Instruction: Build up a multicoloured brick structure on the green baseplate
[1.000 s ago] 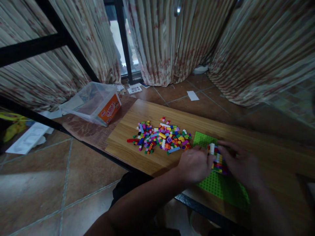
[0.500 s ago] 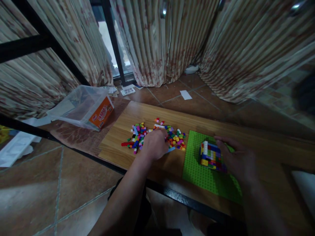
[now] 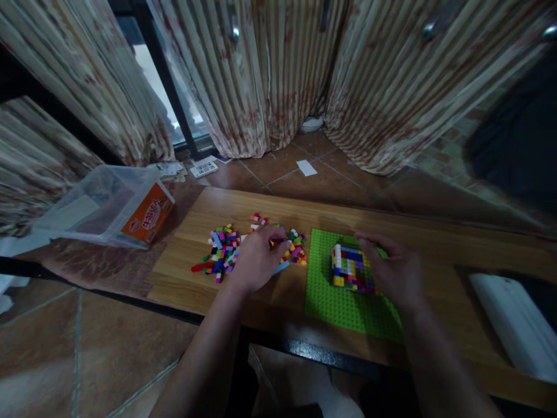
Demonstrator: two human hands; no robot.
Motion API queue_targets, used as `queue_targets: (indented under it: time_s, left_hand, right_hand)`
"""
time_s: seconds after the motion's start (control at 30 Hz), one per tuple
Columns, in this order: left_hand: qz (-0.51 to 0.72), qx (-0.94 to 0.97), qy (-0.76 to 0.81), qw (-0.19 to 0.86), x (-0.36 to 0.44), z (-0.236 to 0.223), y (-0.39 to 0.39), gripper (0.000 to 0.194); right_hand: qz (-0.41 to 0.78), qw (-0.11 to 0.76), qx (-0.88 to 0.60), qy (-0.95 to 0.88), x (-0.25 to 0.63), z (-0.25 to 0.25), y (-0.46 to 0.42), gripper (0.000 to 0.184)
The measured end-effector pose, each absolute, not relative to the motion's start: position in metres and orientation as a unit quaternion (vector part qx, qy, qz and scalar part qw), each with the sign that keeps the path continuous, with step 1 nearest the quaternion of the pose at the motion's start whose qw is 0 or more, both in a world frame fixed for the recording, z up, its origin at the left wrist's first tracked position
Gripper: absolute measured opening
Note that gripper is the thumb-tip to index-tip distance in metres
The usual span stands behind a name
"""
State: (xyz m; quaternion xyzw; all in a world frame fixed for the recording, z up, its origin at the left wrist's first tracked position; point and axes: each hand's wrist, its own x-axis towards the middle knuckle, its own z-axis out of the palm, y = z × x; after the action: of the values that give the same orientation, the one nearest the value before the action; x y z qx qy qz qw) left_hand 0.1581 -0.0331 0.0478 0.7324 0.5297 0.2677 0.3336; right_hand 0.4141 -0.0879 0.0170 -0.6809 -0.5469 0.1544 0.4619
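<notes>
Over a heap of small loose toy bricks (image 3: 225, 251) is my left hand (image 3: 256, 258), its thumb and fingertips pinched together. Whatever lies between those fingertips is too small to make out. A low block built of multicoloured toy bricks (image 3: 351, 268), with a white brick along its upper left corner, sits on a green studded baseplate (image 3: 328, 307). My right hand (image 3: 397, 271) is curled round the right side of this block and hides part of it. One of its fingers reaches along the far side.
The wooden table (image 3: 174, 278) has a dark front edge. On its left stands a clear plastic box (image 3: 100, 203) with an orange label. At the right lies a white flat object (image 3: 513, 319). A dark shape (image 3: 517, 133) shows at upper right, and curtains (image 3: 261, 75) hang behind.
The view has swung to the right, bringing more of the white object into sight. My left hand has turned, so its pinched thumb and finger now show. My right hand stays at the brick block.
</notes>
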Motion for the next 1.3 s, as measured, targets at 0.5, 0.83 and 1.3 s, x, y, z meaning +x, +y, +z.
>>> queue_targets:
  time_s: [0.5,0.83,1.3]
  left_hand:
    - [0.361,0.376,0.357,0.775,0.218,0.043,-0.058,0.033]
    - [0.326,0.464,0.440,0.696,0.222,0.036,-0.057,0.030]
    - [0.233,0.719,0.395,0.522,0.229,0.016,-0.064,0.050]
  right_hand:
    - [0.282,0.441,-0.530,-0.667,0.386,0.042,-0.099,0.023]
    - [0.193,0.437,-0.622,-0.620,0.412,0.028,-0.094,0.020]
    - [0.245,0.395,-0.647,-0.604,0.420,0.004,-0.085,0.023]
